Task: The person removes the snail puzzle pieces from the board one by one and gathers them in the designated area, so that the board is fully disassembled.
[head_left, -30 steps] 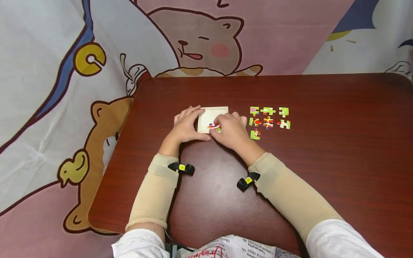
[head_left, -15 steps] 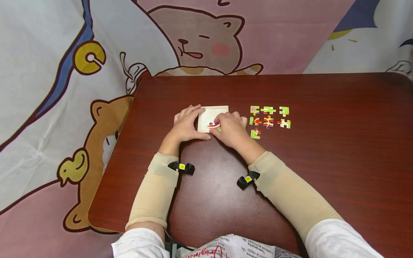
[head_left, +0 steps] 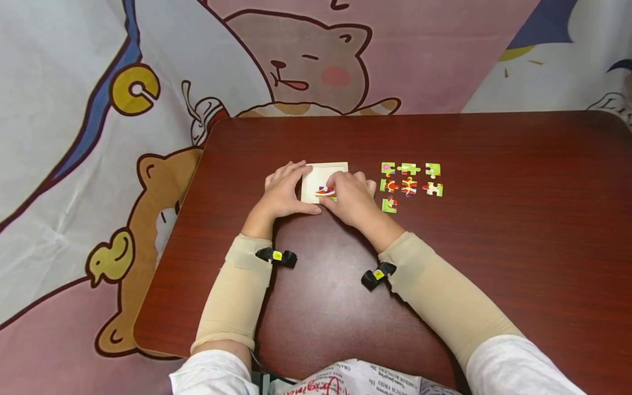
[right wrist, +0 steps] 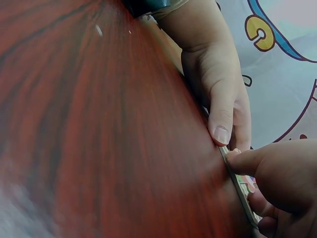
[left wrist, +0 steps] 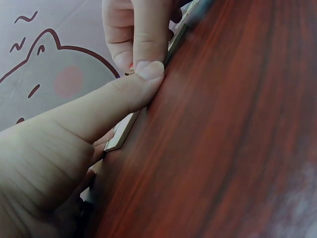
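Observation:
A small pale wooden puzzle tray point(head_left: 321, 173) lies on the table in the head view. My left hand point(head_left: 285, 192) holds it at the left side, fingers along the far left corner and thumb at the front edge. Over the tray's front right part, my right hand point(head_left: 353, 197) pinches a colourful puzzle piece point(head_left: 325, 191) between thumb and index finger. Green shows beside that piece, partly hidden by the right hand. The left wrist view shows the left thumb point(left wrist: 124, 96) touching the right hand's fingertips at the tray edge. From the right wrist, the tray's rim point(right wrist: 237, 188) shows under the fingers.
Several loose jigsaw pieces point(head_left: 409, 186) lie in rows to the right of the tray, close to the right hand. The dark red table point(head_left: 518, 219) meets a cartoon-printed cloth point(head_left: 419, 60) at its far and left edges.
Both hands stay nearly still around the tray. The piece under my right fingers has shifted and tilted slightly. The loose pieces have not moved.

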Demonstrator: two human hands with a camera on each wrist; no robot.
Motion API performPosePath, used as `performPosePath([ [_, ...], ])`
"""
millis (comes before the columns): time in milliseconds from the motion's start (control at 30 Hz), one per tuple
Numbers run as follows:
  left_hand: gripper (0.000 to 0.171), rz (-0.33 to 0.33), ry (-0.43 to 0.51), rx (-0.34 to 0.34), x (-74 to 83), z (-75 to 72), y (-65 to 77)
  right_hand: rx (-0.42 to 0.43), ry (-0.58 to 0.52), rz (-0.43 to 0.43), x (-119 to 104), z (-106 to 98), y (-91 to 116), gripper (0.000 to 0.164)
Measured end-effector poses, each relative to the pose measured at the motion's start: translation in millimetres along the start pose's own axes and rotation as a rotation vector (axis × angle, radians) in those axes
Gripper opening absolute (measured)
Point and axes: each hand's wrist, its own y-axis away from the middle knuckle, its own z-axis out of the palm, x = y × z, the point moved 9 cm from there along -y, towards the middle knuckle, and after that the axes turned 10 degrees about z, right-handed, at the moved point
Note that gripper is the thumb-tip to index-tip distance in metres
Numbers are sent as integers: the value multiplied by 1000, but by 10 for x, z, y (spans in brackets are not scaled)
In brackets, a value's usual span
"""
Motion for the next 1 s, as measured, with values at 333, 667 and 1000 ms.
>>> performPosePath([
  [333,115,10,8,9,-11,8,-9,104,-2,-99,-60,-49,95,34],
  [667,116,13,9,5,4,14,-24,288,-132,-271,-64,-205,236,8],
  [1000,115,13,18,6,-3,8,-27,421,-278,-411,-18,-334,365,7],
])
